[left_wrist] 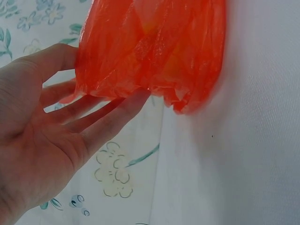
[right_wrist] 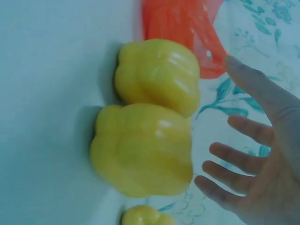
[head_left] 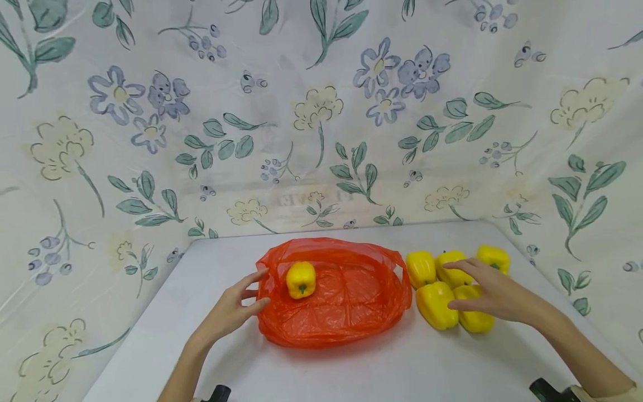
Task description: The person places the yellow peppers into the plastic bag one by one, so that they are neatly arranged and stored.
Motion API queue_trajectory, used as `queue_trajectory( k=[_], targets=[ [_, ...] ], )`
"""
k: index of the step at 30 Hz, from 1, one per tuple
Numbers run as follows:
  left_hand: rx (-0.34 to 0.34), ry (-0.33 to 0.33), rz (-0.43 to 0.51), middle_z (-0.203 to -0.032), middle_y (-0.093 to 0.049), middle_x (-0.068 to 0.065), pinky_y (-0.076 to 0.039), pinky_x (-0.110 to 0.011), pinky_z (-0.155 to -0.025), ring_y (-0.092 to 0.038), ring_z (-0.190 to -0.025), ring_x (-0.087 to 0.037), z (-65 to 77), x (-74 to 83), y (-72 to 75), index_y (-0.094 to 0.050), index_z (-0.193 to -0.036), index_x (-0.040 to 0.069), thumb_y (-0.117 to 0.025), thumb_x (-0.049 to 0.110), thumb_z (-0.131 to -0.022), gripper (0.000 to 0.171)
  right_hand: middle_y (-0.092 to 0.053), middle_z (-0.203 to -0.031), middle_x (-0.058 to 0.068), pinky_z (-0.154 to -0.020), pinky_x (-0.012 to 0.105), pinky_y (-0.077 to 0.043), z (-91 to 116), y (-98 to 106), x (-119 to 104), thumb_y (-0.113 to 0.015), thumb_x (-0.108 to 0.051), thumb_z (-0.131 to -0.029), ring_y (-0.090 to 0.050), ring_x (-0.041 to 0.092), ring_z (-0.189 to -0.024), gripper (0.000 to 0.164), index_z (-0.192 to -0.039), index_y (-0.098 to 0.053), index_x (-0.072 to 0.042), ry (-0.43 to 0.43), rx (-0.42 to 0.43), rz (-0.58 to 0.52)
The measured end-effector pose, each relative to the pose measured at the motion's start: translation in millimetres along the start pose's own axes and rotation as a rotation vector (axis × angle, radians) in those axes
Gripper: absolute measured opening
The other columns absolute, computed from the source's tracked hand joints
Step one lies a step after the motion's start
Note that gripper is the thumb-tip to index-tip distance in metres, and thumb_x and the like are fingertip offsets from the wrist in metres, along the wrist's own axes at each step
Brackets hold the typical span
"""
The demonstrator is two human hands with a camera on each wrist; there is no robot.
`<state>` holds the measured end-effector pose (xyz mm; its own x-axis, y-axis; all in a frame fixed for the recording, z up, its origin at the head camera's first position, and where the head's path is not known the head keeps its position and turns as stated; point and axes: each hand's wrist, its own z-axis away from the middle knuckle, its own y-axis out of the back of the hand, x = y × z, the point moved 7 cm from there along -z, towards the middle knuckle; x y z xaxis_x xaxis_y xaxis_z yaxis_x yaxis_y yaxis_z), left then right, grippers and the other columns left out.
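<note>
A thin, limp red plastic bag (head_left: 346,304) is being touched, not gripped, by the loosely spread left hand (head_left: 235,307); just below the wide-splayed, empty right hand (head_left: 497,295), glossy yellow blocky bell peppers (head_left: 436,306) are lying, probably light, firm, slippery, best being grasped around their sides.

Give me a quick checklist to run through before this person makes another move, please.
1. Red bag spread open: ok.
2. One yellow pepper inside it: ok.
3. Left fingers at the bag's side: ok.
4. Five loose peppers grouped right of the bag: ok.
5. A pepper gripped by the right fingers: not ok, they are spread and empty.
6. Bag's underside undamaged: cannot tell, hidden.
</note>
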<state>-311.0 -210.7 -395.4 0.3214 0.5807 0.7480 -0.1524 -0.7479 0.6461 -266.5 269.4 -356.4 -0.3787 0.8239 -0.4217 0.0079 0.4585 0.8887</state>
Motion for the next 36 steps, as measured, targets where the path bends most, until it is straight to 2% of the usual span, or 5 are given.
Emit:
queue_trajectory(
  k=[6, 15, 24, 36],
  targets=[
    [-0.006, 0.002, 0.008, -0.149, -0.045, -0.018, -0.062, -0.029, -0.074, -0.059, -0.119, -0.042, 1.5, -0.3, -0.7, -0.040, -0.150, 0.020, -0.070, 0.020, -0.090, 0.067, -0.051, -0.133, 0.026, -0.084, 0.064, -0.053, 12, -10, 20, -0.081, -0.050, -0.073, -0.058, 0.040, -0.111, 0.081, -0.136, -0.051, -0.011, -0.025, 0.019, -0.002],
    [0.002, 0.006, 0.000, -0.149, -0.046, -0.017, -0.062, -0.028, -0.074, -0.060, -0.119, -0.041, 3.1, 0.4, -0.9, -0.040, -0.150, 0.020, -0.071, 0.020, -0.090, 0.067, -0.049, -0.134, 0.027, -0.087, 0.067, -0.049, 22, -25, 39, -0.083, -0.051, -0.071, -0.056, 0.040, -0.113, 0.083, -0.137, -0.050, -0.013, -0.037, 0.007, -0.019],
    [0.001, 0.011, 0.006, -0.149, -0.045, -0.017, -0.062, -0.029, -0.074, -0.059, -0.120, -0.042, 2.2, 1.8, -0.9, -0.039, -0.150, 0.019, -0.070, 0.019, -0.090, 0.067, -0.047, -0.138, 0.030, -0.090, 0.070, -0.045, 26, -30, 43, -0.084, -0.049, -0.070, -0.052, 0.048, -0.120, 0.085, -0.138, -0.048, -0.012, -0.061, -0.013, -0.012],
    [0.002, 0.000, 0.004, -0.149, -0.046, -0.018, -0.062, -0.028, -0.074, -0.059, -0.119, -0.042, 1.8, 1.8, -1.1, -0.039, -0.150, 0.019, -0.070, 0.017, -0.090, 0.067, -0.050, -0.137, 0.028, -0.092, 0.070, -0.045, 27, -29, 44, -0.085, -0.048, -0.069, -0.053, 0.046, -0.120, 0.087, -0.139, -0.048, -0.010, -0.023, 0.010, -0.013]
  ],
)
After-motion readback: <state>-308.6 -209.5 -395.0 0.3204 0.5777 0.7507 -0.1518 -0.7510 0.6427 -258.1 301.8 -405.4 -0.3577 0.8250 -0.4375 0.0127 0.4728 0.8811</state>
